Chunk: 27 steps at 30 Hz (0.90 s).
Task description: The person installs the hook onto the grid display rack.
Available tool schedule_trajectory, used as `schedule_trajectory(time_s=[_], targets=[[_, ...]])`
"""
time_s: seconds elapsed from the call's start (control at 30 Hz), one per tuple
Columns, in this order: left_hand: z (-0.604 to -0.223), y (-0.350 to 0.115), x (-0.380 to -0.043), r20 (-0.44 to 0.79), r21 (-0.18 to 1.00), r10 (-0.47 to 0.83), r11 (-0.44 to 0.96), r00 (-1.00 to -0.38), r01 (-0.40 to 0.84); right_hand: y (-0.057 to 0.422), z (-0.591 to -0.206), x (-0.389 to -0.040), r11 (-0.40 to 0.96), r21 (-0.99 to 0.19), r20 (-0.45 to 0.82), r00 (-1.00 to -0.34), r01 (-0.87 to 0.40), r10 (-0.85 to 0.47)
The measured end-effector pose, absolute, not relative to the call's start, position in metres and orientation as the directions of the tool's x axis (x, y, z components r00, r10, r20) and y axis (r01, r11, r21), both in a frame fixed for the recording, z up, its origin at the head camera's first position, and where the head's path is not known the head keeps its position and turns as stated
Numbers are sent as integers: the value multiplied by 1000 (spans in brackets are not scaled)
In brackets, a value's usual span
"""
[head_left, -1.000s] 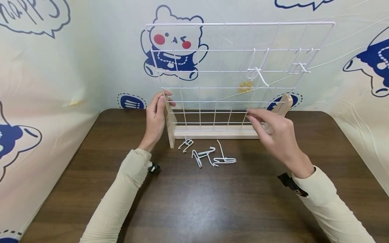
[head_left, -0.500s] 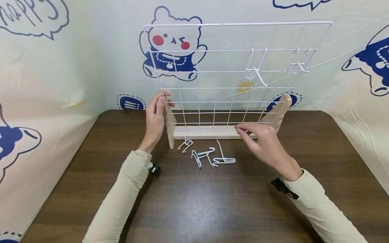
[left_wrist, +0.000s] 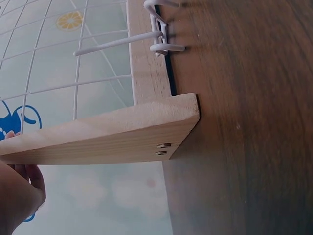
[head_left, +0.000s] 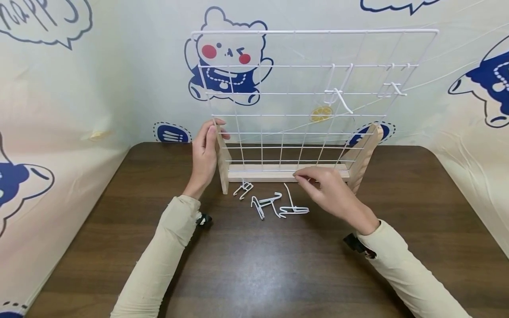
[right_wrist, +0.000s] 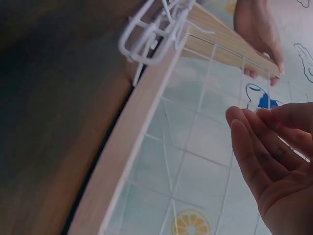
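Note:
A white wire grid rack (head_left: pixel 294 32) stands on a wooden base, between two wooden side pieces. My left hand (head_left: pixel 204 154) grips the upper end of the left side piece (head_left: pixel 222 170), thumb on the near side. In front of the base lie three white wire hooks: a left one (head_left: pixel 244 189), a middle one (head_left: pixel 266 202) and a right one (head_left: pixel 294 210). Just above and right of the right hook hovers my right hand (head_left: pixel 332 190), fingers loosely bent. The right wrist view shows nothing between its fingers (right_wrist: pixel 254 142). Two more hooks hang on the grid, one right of centre (head_left: pixel 342 100), one near its right edge (head_left: pixel 396 88).
The rack stands toward the back of a dark brown wooden table (head_left: pixel 254 269). Behind it hangs a pale backdrop (head_left: pixel 151 66) printed with cartoon bears. The right wooden side piece (head_left: pixel 365 152) leans outward beyond my right hand.
My right hand has moved down and left, from in front of the grid's lower right to above the right hook. My left hand keeps its grip on the side piece.

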<state>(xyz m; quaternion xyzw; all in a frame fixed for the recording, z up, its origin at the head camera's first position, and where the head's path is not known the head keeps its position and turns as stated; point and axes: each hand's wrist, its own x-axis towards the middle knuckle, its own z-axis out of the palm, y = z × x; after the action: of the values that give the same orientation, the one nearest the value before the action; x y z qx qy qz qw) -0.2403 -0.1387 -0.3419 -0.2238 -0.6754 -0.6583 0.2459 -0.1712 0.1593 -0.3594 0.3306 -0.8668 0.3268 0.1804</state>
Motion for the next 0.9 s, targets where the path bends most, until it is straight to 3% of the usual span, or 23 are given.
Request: schedule_trajectory(time_s=[0.47,0.73,0.9], targets=[[-365,-145,-261,631,776,-28,12,-775,631,151,-389,-179,645,-529,217,-822,-552,-526],[-353,-141,-249,620,785,-21,22,-785,619,156,-400,-183,635,-604,-1,-796,-482,-605],[-343,-140,-240,618,786,-22,22,-786,617,157,-402,-184,621,-617,-15,-781,-484,-624]])
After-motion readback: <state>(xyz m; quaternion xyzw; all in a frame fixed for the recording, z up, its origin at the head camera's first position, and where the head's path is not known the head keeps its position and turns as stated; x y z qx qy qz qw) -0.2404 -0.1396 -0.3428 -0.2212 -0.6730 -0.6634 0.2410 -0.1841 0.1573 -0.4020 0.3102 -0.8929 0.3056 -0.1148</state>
